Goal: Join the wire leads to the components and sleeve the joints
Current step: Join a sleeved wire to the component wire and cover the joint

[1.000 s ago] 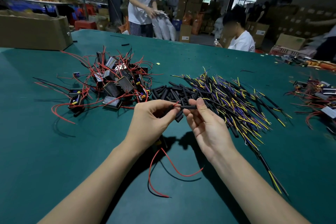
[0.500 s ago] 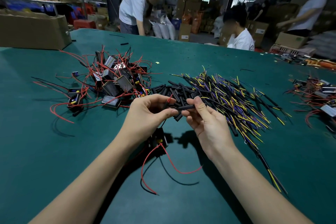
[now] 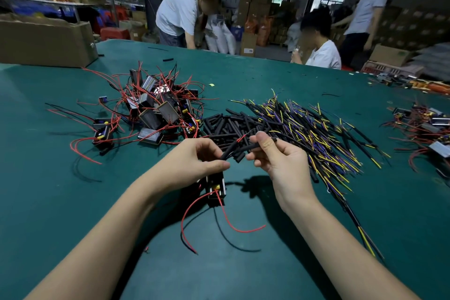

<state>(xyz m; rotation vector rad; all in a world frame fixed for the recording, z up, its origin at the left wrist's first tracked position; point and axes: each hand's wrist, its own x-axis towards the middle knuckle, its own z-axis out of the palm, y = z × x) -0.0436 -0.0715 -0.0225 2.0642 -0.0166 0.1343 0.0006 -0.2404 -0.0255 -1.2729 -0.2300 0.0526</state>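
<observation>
Left of centre: pile of boxed components (image 3: pixel 155 114), red leads tangled. Centre: left hand (image 3: pixel 194 163) pinches a black sleeve (image 3: pixel 230 150) on a red lead (image 3: pixel 241 138); one component (image 3: pixel 216 186) hangs beneath it. Right hand (image 3: pixel 277 156) pinches a wire (image 3: pixel 274 139) from the yellow-purple wire heap (image 3: pixel 311 134) at right. Risk: bared strands appear barely met, so sliding the sleeve early could part them
</observation>
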